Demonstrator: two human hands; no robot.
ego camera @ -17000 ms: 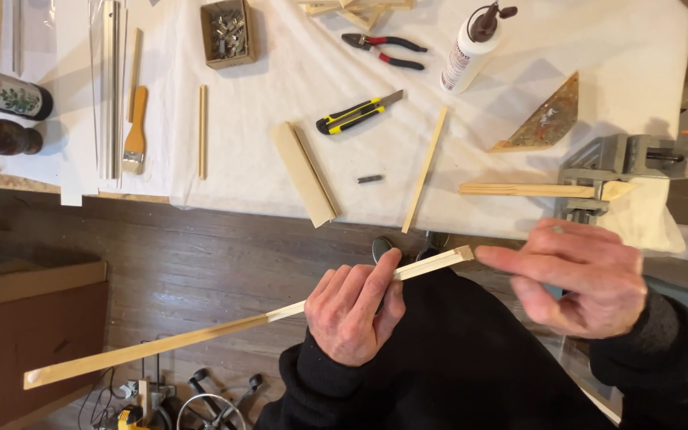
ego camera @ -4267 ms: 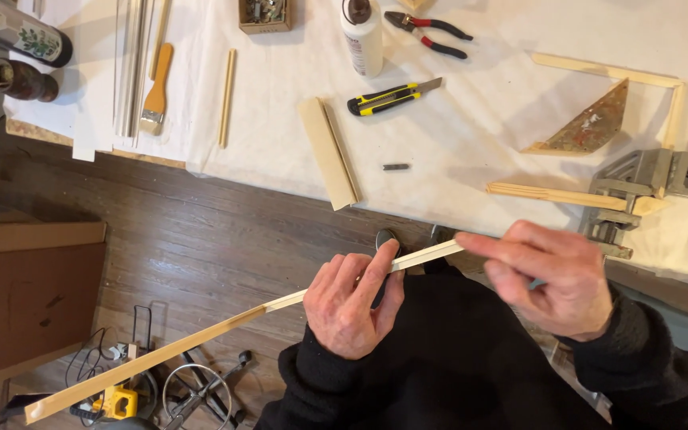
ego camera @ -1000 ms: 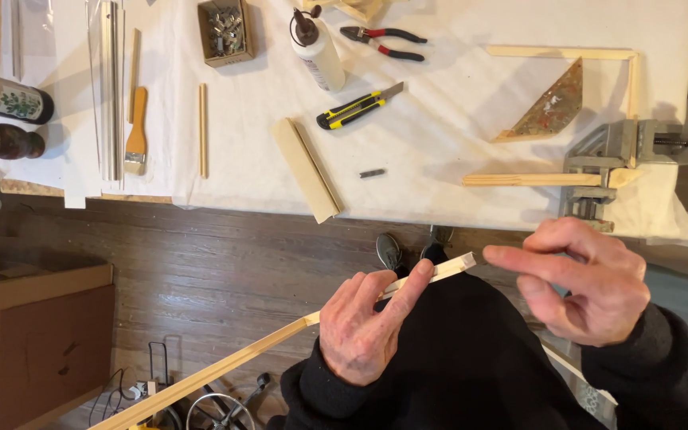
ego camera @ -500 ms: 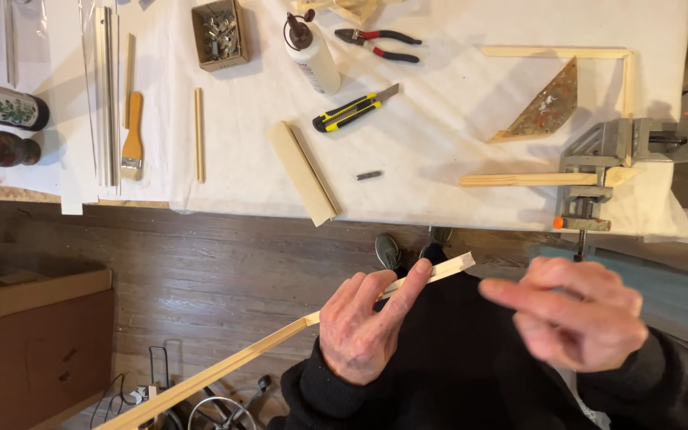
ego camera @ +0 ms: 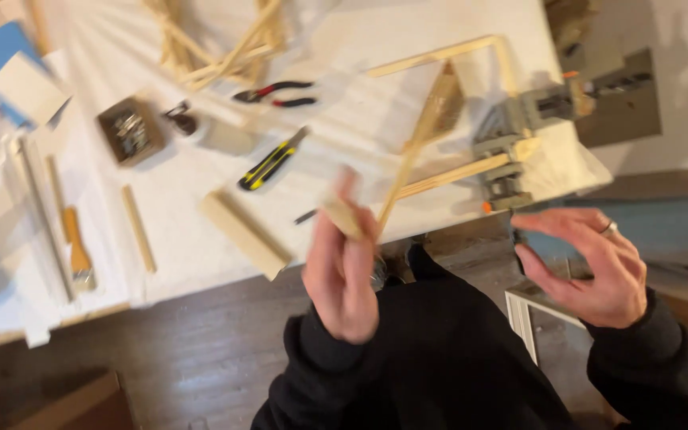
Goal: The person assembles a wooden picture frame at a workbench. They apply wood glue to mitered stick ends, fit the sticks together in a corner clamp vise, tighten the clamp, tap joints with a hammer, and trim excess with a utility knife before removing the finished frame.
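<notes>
The thin wood strip (ego camera: 408,155) is standing up above the desk (ego camera: 201,191) edge, blurred, and you are gripping its lower end in your left hand (ego camera: 344,271), fingers closed around it. Your right hand (ego camera: 591,267) is hanging open and empty, well apart from the strip, near the clamp (ego camera: 507,155). A yellow-and-black knife (ego camera: 272,159) is lying just left of the strip.

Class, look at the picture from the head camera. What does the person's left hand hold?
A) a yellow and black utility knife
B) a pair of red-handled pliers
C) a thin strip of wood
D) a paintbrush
C: the left hand grips a thin strip of wood that rises over the table, while the utility knife, pliers and paintbrush lie on the white table, and the right hand is open and holds nothing.
</notes>
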